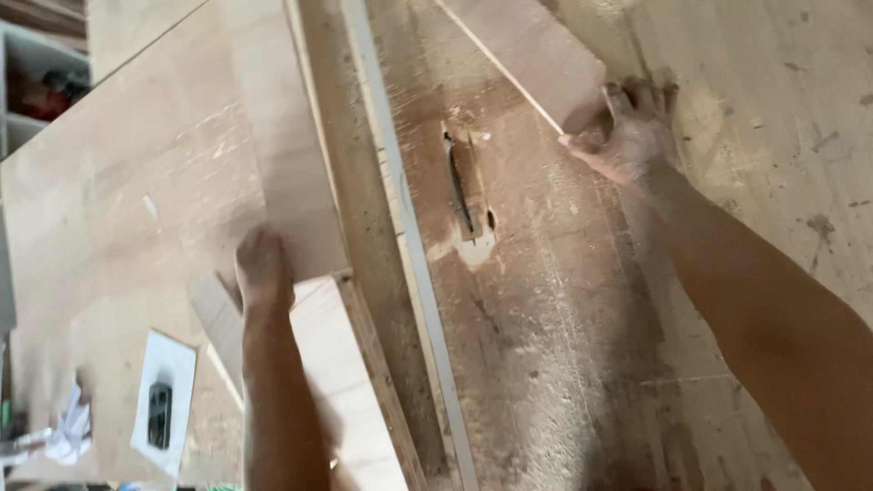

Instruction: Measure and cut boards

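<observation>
- Right hand (634,135) stretched far out across the dusty brown wooden saw table (546,309), fingers curled over the near corner of a flat reddish-brown plywood offcut (527,45), thumb at its pale cut edge; a pinch-type hold, hand mostly closed on the board.
- Left hand (264,270) lies flat, fingers together, palm down on the edge of a large pale plywood sheet (136,182); pressing, not grasping, nothing enclosed in it.
- The offcut sits at the far side of the table, beyond the dark blade slot (464,186) and to the right of the long pale grey fence rail (409,236).
- The big sheet is left of the rail, resting over a light wooden block (336,364).
- Doing it well, as judged: keep the right forearm's path wide of the slot; blade itself not clearly visible, so treat it as live.
- Draw the offcut flat and steady; a corner pinch could let it pivot.
- Keep the left palm down so the sheet stays against the rail.
- Small white card with a black object (164,400) and crumpled white cloth (71,427) lie near the left elbow, apart from both hands.
</observation>
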